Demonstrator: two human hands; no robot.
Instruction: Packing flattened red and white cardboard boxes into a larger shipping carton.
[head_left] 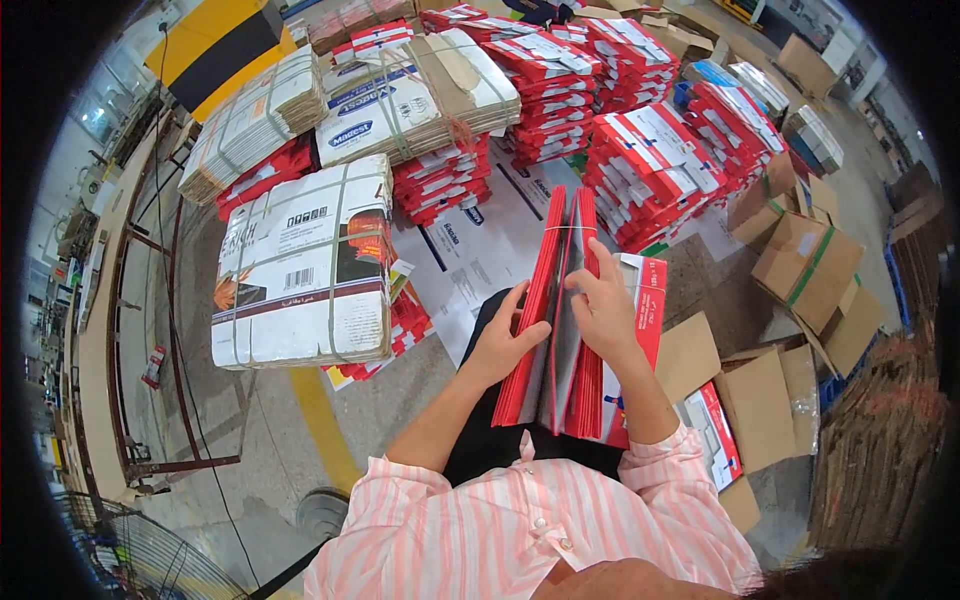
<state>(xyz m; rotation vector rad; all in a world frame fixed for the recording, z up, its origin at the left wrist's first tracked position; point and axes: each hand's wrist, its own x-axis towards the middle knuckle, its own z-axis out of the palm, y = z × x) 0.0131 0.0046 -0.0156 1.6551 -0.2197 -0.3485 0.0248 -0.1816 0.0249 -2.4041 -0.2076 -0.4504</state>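
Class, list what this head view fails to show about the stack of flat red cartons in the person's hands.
- Flat red cartons: count unclear, edges packed tight.
- Left hand: fingertips hidden behind the stack.
- Right hand: palm hidden, grip unclear.
- Carton bottoms: hidden against the dark lap.

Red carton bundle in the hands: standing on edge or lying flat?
On edge. The red carton bundle stands upright on the lap, its edges facing the camera, left hand and right hand steadying its sides.
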